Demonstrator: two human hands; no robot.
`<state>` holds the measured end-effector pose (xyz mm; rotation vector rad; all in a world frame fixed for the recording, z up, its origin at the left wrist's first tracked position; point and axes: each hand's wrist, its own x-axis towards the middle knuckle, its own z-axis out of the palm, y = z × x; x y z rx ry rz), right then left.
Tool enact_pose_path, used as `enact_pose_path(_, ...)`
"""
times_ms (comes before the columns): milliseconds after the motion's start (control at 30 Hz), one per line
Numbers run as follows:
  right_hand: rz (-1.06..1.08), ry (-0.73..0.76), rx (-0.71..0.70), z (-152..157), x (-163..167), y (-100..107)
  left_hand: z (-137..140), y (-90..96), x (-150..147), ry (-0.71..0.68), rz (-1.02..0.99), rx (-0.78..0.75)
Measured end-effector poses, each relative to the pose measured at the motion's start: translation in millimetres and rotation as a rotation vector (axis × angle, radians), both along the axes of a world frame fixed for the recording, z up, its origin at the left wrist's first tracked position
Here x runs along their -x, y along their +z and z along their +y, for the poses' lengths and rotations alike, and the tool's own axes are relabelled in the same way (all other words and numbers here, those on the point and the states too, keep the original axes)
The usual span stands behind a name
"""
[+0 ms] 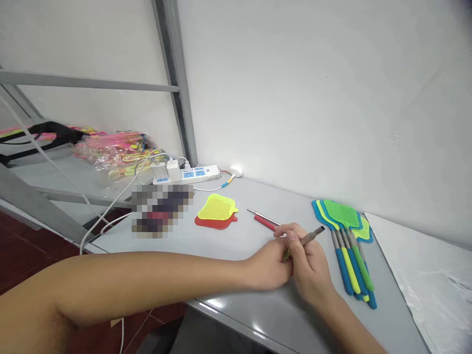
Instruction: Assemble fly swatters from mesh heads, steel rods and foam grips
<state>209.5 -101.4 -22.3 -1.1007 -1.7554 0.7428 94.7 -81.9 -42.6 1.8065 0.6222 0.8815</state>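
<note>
My left hand (268, 265) and my right hand (310, 263) meet over the table, both closed on one fly swatter handle (312, 236). Its grey tube end points up and right, past my right fingers. A bit of yellow-green shows between the hands; my fingers hide the rest. Just beyond them lies a red handle (264, 222) with a thin metal rod (262, 216) alongside. Farther left, a yellow perforated swatter head (218, 206) overlaps a red swatter head (214, 224). To the right of my right hand, several complete fly swatters (342, 216) in blue, yellow and green lie stacked.
A white power strip (201, 173) with plugged-in adapters and cables stands at the back by the wall. Near it is a blurred-out object (162, 211). White sheeting (431, 275) covers the table's right side. On the left, a metal rack (92, 82) holds plastic-wrapped colourful items (114, 150).
</note>
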Motion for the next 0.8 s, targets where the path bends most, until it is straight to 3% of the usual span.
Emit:
enact_pose_path(167, -0.006, 0.010, 0.014, 1.9, -1.5, -8.0, -3.2, 3.8, 10.1, -0.054, 0.062, -0.032)
enact_pose_path(467, 0.095, 0.003, 0.045, 4.7, 3.6, -24.2, 2.3, 1.9, 30.4, -0.035, 0.195, 0.102)
enact_pose_path(633, 0.175, 0.000, 0.044, 7.9, 3.7, -25.1, 9.2, 11.7, 43.2, -0.044, 0.270, 0.095)
enact_pose_path(700, 0.195, -0.004, 0.041, 8.6, 3.6, -25.5, 10.4, 19.8, 49.1, 0.017, 0.270, 0.047)
enact_pose_path(800, 0.187, -0.023, 0.061, 8.9, 4.8, -26.2, 10.4, 34.7, 52.1, 0.240, 0.203, -0.093)
